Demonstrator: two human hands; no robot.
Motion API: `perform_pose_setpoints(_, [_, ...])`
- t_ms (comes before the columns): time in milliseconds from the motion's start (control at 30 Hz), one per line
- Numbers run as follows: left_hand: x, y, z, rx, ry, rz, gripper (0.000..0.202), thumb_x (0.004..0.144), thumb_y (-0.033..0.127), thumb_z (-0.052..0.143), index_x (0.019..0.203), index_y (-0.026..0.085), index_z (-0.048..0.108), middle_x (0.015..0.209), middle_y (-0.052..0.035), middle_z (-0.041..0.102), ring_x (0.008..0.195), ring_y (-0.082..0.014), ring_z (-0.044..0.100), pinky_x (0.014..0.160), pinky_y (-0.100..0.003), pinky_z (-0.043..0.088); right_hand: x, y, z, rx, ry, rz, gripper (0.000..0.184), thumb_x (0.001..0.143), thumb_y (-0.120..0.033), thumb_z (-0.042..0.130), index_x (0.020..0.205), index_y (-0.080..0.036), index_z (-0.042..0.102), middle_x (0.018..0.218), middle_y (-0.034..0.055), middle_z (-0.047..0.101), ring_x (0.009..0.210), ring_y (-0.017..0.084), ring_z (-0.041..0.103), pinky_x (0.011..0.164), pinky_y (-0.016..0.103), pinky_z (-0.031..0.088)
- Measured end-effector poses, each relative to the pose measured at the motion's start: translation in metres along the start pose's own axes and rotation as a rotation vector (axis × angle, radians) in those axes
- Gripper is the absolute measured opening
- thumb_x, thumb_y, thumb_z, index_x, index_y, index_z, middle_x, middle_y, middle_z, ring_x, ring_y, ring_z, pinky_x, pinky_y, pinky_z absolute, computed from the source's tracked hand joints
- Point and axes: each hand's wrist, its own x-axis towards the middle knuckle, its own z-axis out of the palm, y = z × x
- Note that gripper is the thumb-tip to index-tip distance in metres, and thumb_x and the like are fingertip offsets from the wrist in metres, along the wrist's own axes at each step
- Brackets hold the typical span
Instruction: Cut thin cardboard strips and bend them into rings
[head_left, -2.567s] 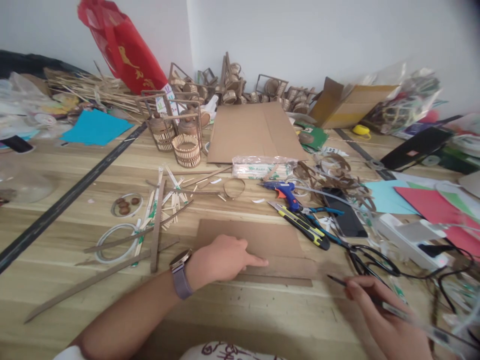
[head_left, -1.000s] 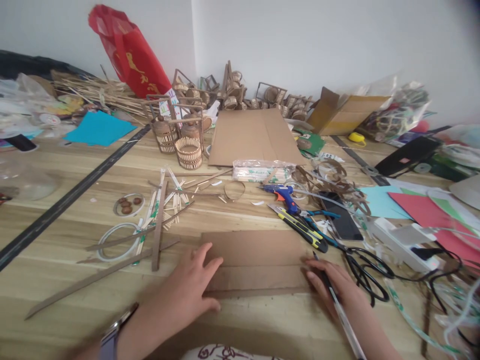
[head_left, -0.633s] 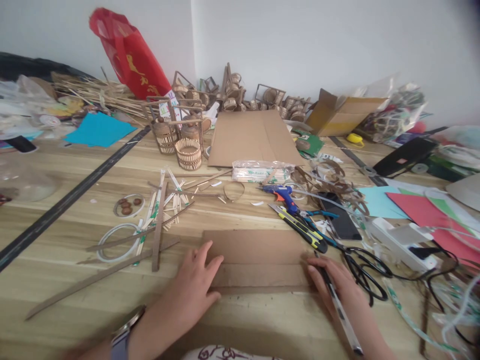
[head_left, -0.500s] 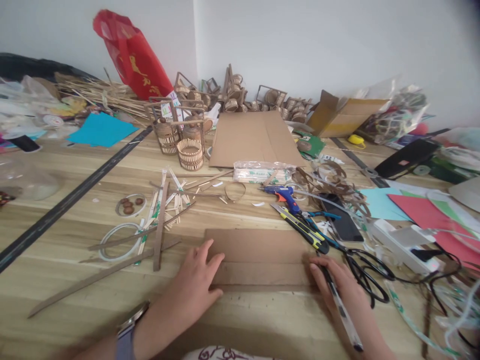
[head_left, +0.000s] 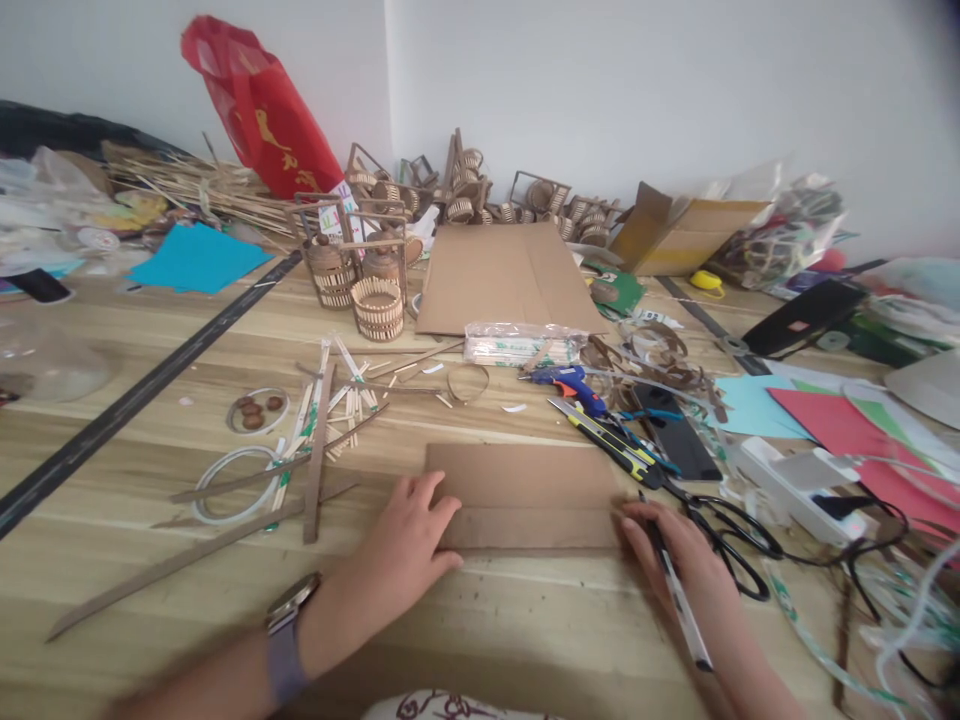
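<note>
Left fingers: the left hand lies palm down, its fingers flat and lightly fanned on the left end of the cardboard piece. They press it down and grip nothing.
Right fingers: the right hand has its fingers curled round a pen, tip forward at the cardboard's right end. Whether the tip touches the board I cannot tell.
Cardboard piece: flat on the table, dead centre in front of the person, pinned between the two hands.
Strip: a narrower cardboard strip runs along the piece's near edge, and the ends look lined up.
Done so far: by the look of it, the piece and the strip are squared up and held steady, with the pen in hand.
Not done: no pen line or cut shows on the brown face, as far as this view tells.
Just beside: a utility knife and black scissors lie untouched off the right hand.
Further out: a blue glue gun and a dark phone lie beyond the knife. Long cardboard slats are on the left, and small woven baskets and a big cardboard sheet are at the back.
</note>
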Motion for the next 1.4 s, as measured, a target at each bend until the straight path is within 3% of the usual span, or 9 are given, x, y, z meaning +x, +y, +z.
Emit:
perform_pose_setpoints(133, [0.000, -0.006, -0.008, 0.031, -0.006, 0.043, 0.030, 0.092, 0.018, 0.067, 0.122, 0.020, 0.067, 0.146, -0.0137, 0.049, 0.132, -0.0329, 0.048, 0.111, -0.050, 0.042, -0.004, -0.002, -0.002, 0.007, -0.015, -0.055, 0.029, 0.095, -0.049, 0.051, 0.100, -0.025, 0.066, 0.101, 0.0072, 0.076, 0.094, 0.025, 0.072, 0.087, 0.038, 0.056])
perform_pose_setpoints(433, [0.004, -0.011, 0.003, 0.118, 0.124, 0.098, 0.023, 0.093, 0.013, 0.063, 0.114, 0.018, 0.069, 0.132, -0.0138, 0.059, 0.120, -0.0334, 0.057, 0.101, -0.051, 0.050, -0.007, 0.003, 0.007, -0.061, -0.027, -0.118, 0.031, 0.096, -0.049, 0.052, 0.107, -0.024, 0.065, 0.108, 0.0094, 0.074, 0.100, 0.028, 0.069, 0.089, 0.044, 0.055])
perform_pose_setpoints(800, [-0.003, -0.021, 0.001, 0.106, 0.092, 0.149, 0.032, 0.090, 0.013, 0.069, 0.121, 0.020, 0.068, 0.137, -0.0126, 0.058, 0.123, -0.0315, 0.056, 0.103, -0.050, 0.050, -0.014, 0.008, 0.010, -0.088, -0.046, -0.192, 0.033, 0.093, -0.047, 0.060, 0.115, -0.024, 0.064, 0.119, 0.0119, 0.070, 0.108, 0.029, 0.066, 0.092, 0.046, 0.053])
perform_pose_setpoints(1400, [-0.004, -0.022, 0.000, 0.159, 0.103, 0.225, 0.029, 0.090, 0.011, 0.065, 0.117, 0.021, 0.069, 0.131, -0.0102, 0.063, 0.113, -0.0308, 0.060, 0.094, -0.049, 0.054, -0.014, -0.005, 0.013, -0.145, 0.050, -0.258, 0.035, 0.096, -0.052, 0.054, 0.109, -0.022, 0.064, 0.110, 0.0116, 0.072, 0.103, 0.029, 0.067, 0.086, 0.044, 0.052])
